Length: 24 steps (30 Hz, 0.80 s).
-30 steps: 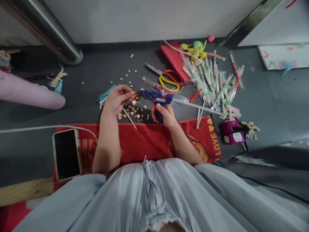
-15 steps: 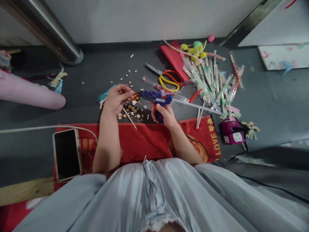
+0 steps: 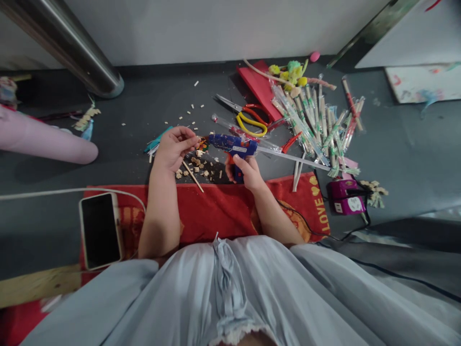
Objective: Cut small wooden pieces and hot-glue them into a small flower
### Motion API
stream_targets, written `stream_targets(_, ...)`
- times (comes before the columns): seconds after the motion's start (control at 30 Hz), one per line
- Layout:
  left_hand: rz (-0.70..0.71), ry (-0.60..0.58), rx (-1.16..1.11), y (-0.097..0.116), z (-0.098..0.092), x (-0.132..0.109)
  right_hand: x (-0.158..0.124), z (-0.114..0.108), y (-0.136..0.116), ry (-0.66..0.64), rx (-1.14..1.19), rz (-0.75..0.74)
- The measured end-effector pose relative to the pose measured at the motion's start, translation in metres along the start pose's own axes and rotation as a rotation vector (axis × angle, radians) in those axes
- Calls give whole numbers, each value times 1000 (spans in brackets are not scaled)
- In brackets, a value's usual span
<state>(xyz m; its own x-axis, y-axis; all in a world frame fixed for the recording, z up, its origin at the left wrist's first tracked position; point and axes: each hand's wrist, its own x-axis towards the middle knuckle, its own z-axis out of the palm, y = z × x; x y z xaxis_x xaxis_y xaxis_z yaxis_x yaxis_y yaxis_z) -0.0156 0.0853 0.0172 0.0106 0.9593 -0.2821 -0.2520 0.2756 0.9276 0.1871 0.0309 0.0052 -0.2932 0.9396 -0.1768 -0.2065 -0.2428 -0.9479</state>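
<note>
My right hand grips the handle of a blue glue gun whose nozzle points left. A clear glue stick sticks out of its back to the right. My left hand is closed in a pinch on a small colourful piece held right at the nozzle tip. A thin wooden stick runs down from under that hand. Small cut wood bits lie scattered on the dark floor below both hands.
Scissors, a red sheet, pom-poms and several wrapped chopsticks lie beyond. A purple power plug sits right, a phone on the red towel left. A metal post and pink roll stand far left.
</note>
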Motion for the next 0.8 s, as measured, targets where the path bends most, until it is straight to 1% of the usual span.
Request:
stream_targets(0.3,11,27,32,-1,0,1,0,1,-1,16,-28,30)
stream_targets(0.43,10,41,33,0,0,1,0,1,-2,6,-23,14)
stream_targets(0.8,8,15,34,0,1,0,0,-1,0,10,-23,11)
